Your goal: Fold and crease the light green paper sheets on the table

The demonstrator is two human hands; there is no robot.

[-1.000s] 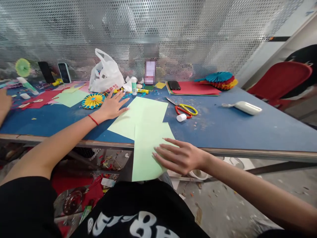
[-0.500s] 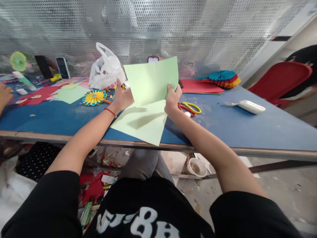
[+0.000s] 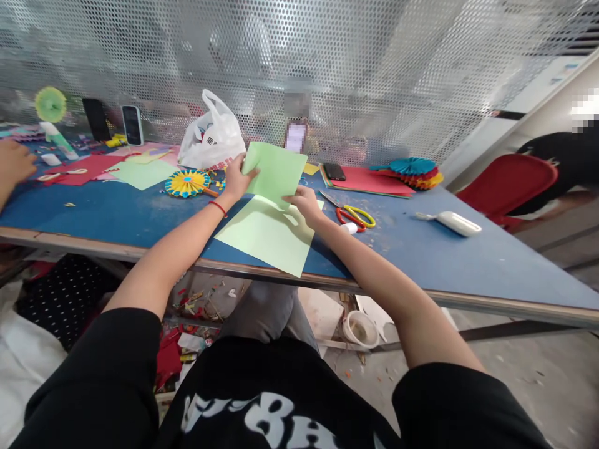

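Observation:
My left hand (image 3: 238,179) pinches the upper left corner of a light green paper sheet (image 3: 276,171), held tilted just above the blue table (image 3: 116,215). At the sheet's lower right edge my right hand (image 3: 305,203) grips it with closed fingers. Flat on the table beneath lies a second light green sheet (image 3: 269,238), its near corner reaching the table's metal edge. A red string bracelet circles my left wrist.
Red and yellow scissors (image 3: 353,215) and a small white cap lie right of my right hand. A yellow paper rosette (image 3: 188,183), white plastic bag (image 3: 213,137), black phone (image 3: 334,171), red paper stack (image 3: 374,181), colourful fans (image 3: 414,171), white tool (image 3: 453,222). Another person's hand (image 3: 14,163) far left.
The held sheet has come down from upright in front of me to low over the flat sheet. One second ago both hands lay flat on the papers.

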